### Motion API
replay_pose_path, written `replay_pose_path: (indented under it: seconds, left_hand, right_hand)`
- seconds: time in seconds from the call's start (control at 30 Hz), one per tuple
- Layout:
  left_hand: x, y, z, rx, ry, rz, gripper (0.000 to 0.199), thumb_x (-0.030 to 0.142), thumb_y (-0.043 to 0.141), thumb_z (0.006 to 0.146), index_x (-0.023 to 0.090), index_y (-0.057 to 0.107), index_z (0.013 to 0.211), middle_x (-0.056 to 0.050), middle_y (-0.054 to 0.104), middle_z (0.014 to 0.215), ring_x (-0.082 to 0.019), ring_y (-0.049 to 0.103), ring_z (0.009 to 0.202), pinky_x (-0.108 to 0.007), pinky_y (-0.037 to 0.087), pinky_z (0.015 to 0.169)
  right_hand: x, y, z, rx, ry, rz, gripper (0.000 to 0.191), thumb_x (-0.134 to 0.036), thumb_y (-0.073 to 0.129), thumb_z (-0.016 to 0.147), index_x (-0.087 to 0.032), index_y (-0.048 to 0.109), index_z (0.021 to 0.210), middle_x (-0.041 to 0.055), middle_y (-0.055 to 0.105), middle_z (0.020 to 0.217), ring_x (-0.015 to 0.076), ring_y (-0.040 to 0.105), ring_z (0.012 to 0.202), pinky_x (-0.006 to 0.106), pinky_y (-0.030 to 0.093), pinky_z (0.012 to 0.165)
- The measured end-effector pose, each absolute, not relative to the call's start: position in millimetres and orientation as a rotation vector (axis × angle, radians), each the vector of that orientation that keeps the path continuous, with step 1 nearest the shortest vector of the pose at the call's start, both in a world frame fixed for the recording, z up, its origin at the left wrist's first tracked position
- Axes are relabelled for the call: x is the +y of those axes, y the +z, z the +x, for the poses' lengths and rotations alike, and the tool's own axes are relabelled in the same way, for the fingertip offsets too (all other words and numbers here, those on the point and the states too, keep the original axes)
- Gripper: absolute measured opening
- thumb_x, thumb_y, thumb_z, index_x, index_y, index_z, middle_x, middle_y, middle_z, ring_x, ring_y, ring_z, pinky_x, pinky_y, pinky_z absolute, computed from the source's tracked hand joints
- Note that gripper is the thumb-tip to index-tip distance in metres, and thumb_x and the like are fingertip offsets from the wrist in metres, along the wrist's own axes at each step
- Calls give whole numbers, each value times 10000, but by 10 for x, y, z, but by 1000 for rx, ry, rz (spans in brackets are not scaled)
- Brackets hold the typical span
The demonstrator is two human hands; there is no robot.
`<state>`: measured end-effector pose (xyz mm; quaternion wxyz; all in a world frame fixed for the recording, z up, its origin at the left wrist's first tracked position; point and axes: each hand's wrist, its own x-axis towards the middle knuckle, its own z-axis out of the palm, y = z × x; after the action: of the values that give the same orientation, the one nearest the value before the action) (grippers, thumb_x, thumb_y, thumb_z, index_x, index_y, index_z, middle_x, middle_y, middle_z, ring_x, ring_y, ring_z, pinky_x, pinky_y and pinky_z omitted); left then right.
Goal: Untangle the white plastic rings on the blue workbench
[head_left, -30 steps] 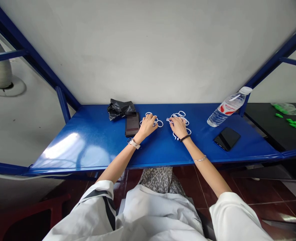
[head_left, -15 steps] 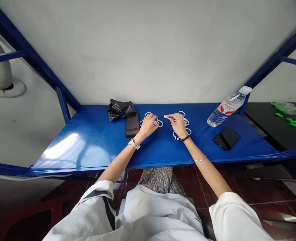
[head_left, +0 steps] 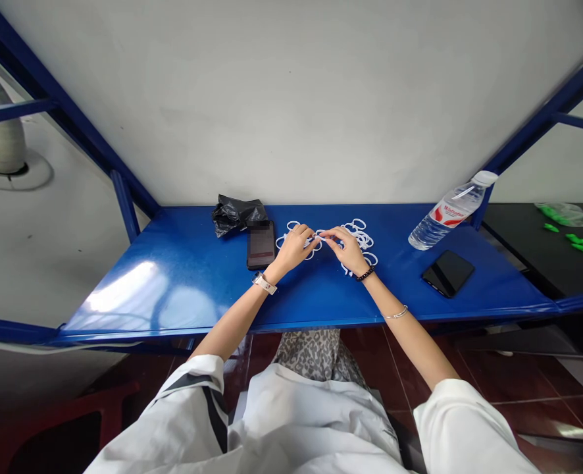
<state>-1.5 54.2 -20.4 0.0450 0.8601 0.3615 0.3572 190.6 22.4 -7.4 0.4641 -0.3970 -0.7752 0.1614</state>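
Both hands meet over the middle of the blue table [head_left: 212,263]. My right hand [head_left: 347,250] is closed in a pinch on a thin white plastic ring [head_left: 321,236]. Its fingertips come right up to those of my left hand [head_left: 292,249], which is also closed, with the ring's other side between its fingers. Partly hidden under and around my left hand lie several white rings [head_left: 281,243]. Beyond and beside my right hand is a loose pile of more white rings [head_left: 363,237], some with a gap in the loop.
Left of my left hand lies a dark phone [head_left: 260,247], with a crumpled black plastic bag [head_left: 237,214] behind it. On the right stand a water bottle [head_left: 449,212] and another black phone [head_left: 448,273]. Green pieces [head_left: 578,242] lie on a black table farther right.
My right hand has moved left, away from the pile, bringing the white ring to my left hand. My left hand has stayed nearly in place, its fingertips now at that ring.
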Motion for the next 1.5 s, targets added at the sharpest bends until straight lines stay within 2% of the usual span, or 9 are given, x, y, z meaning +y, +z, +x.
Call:
replay_pose_path:
  seconds: [0.3,0.43,0.53,0.6,0.8,0.97,1.1,1.23,1.5]
  left_hand:
    - [507,-136,-15,1057,1038,2686,230,315,423,1031,173,563,916,-77,602,925,-208,539,861,-335,432,779]
    - [507,-132,-13,1034,1014,2698,210,299,432,1028,171,572,938,-81,611,941,-212,542,874,-341,433,794]
    - [509,-125,-17,1010,995,2702,206,296,435,1027,172,579,946,-81,616,955,-215,538,888,-345,437,813]
    - [510,-119,-19,996,982,2706,206,293,433,1027,176,585,949,-79,618,958,-217,534,895,-345,436,815]
    - [516,-121,-22,989,944,2739,238,262,403,1031,181,599,922,-78,610,950,-214,524,885,-344,429,799]
    - [512,-114,-30,1009,938,2739,226,239,422,1020,176,611,914,-80,609,953,-214,527,889,-348,431,797]
    - [494,-83,-37,1013,910,2736,231,237,419,1016,180,623,923,-82,617,949,-221,530,902,-352,424,788]
    - [480,-54,-39,1031,891,2718,237,248,423,1014,184,630,919,-86,629,948,-223,534,895,-356,418,789]
    - [463,-17,-48,1011,862,2691,241,222,425,1006,184,606,852,-72,635,844,-215,538,828,-335,395,748]
  right_hand:
    - [220,-94,1894,-1931,339,-974,197,-339,536,980,-238,683,1064,77,674,936,245,620,922,414,552,802]
    - [237,-119,1915,-1937,329,-1002,235,-346,566,956,-241,651,1147,114,628,1136,275,601,1085,418,569,816]
    - [263,-163,1930,-1965,344,-1025,319,-374,564,955,-252,613,1246,127,597,1262,297,563,1206,466,547,930]
    - [276,-189,1931,-1990,373,-1033,371,-400,555,961,-258,585,1302,125,600,1292,296,570,1213,487,522,989]
    - [286,-208,1917,-2054,422,-1071,434,-489,553,955,-259,586,1321,114,653,1217,282,644,1069,480,541,948]
    - [288,-204,1926,-2070,371,-1061,444,-538,558,942,-252,604,1280,111,666,1166,288,645,1053,464,547,913]
    - [269,-180,1925,-2071,315,-1073,420,-551,578,929,-248,619,1217,97,677,1066,264,658,925,417,557,807]
    - [248,-161,1929,-2072,282,-1101,415,-568,614,903,-242,624,1159,78,683,987,216,637,740,361,532,676]
    - [235,-166,1925,-2072,284,-1116,408,-577,610,903,-232,620,1121,59,671,941,164,582,602,320,493,604]
